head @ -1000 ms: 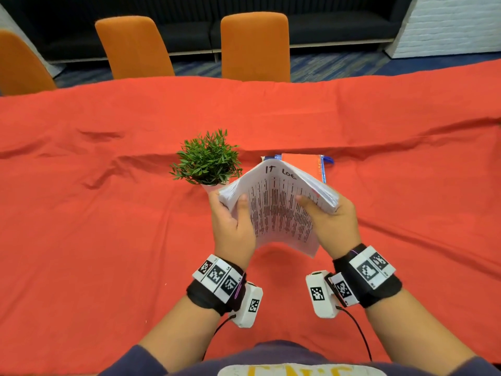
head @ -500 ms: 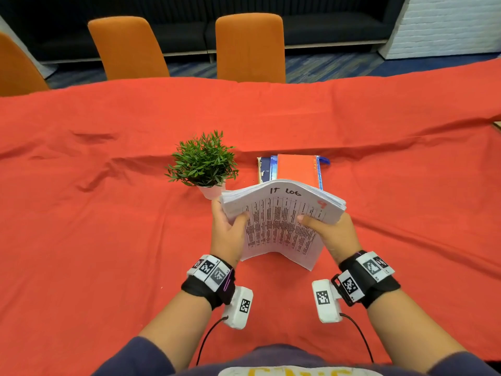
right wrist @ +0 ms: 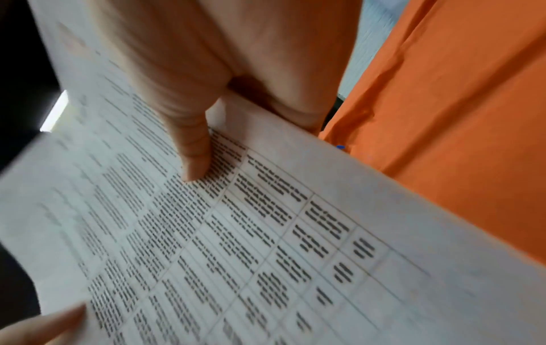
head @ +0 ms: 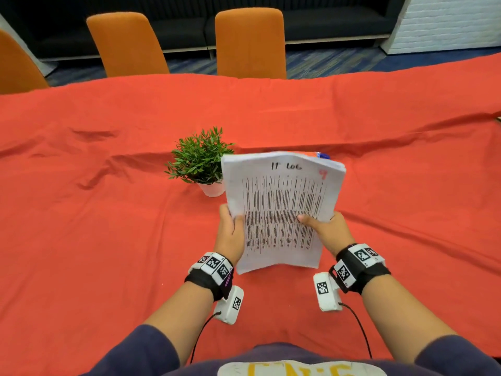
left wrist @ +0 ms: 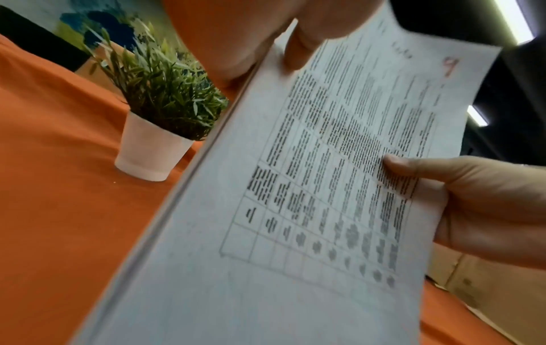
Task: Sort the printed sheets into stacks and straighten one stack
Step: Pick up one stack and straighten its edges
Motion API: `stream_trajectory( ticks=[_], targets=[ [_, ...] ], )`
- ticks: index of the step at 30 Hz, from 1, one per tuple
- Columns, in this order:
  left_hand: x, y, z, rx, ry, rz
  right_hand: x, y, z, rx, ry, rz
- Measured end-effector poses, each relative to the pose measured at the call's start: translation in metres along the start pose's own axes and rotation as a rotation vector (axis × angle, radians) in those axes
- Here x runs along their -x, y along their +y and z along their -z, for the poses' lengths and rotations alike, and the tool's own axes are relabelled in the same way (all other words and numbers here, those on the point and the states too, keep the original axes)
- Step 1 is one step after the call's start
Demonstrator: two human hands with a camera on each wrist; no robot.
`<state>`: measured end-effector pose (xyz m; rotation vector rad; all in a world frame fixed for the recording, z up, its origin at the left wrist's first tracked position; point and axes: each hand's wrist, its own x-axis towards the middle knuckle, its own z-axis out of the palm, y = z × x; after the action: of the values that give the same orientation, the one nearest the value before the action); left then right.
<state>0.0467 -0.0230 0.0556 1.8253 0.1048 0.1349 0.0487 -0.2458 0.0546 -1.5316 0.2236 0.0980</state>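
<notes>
A thick stack of printed sheets (head: 279,210), headed "IT LOG" with a red mark at its top right corner, stands tilted upright in front of me. Its lower edge is close to the red tablecloth (head: 108,226). My left hand (head: 230,234) grips the stack's left edge, thumb on the front page. My right hand (head: 328,232) grips the right edge, its thumb pressed on the printed table. In the left wrist view the stack (left wrist: 325,186) fills the frame with the right hand's thumb (left wrist: 413,168) on it. The right wrist view shows the page (right wrist: 236,233) under my right thumb (right wrist: 195,154).
A small green plant in a white pot (head: 202,161) stands just left of the stack. Behind the sheets only a blue corner of the books (head: 322,155) shows. Three orange chairs (head: 250,43) line the table's far side. The cloth is wrinkled.
The stack was bent and tipped away from me; both hands have raised and flattened it so the front page faces me. It now hides the books behind it.
</notes>
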Motion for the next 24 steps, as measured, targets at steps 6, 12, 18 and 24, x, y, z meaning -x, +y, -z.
stream_trajectory(
  ticks=[6,12,18,24],
  targets=[
    [-0.005,-0.027,-0.002,-0.053,-0.084,0.333,-0.007,0.043,0.009,-0.022,0.032,-0.179],
    [0.015,-0.085,-0.011,-0.183,-0.188,0.714,-0.005,0.102,0.013,0.135,0.099,-0.427],
    [0.006,-0.110,-0.019,-0.257,-0.202,0.748,-0.020,0.118,0.012,0.377,0.100,-0.429],
    [0.005,-0.121,-0.028,-0.359,-0.132,0.679,-0.024,0.120,0.012,0.528,0.067,-0.419]
  ],
)
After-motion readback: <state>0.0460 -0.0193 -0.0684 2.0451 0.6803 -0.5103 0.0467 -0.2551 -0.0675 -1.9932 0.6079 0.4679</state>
